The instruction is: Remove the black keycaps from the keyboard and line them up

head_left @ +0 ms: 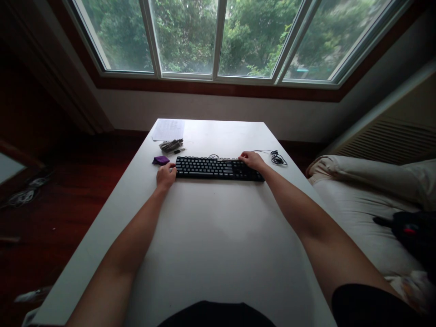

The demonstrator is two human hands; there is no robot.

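Observation:
A black full-size keyboard (204,168) lies across the white table. My left hand (166,175) grips its left end, with fingers curled against the edge. Over the keyboard's back right part, my right hand (251,159) is closed on a thin pale stick-like tool (229,159), whose exact kind is too small to make out. The tool points left along the top row of keys. Beside my left hand sits a folded purple cloth (161,160). Behind the cloth lies a clear bag of small grey and dark pieces (171,145), with a small black item (177,151) near it.
Printed paper sheets (168,130) lie at the table's far left corner. A coiled black cable (278,158) rests right of the keyboard. The white table (204,236) stands below a window (218,38); a bed or sofa with pale covers (361,204) is at the right.

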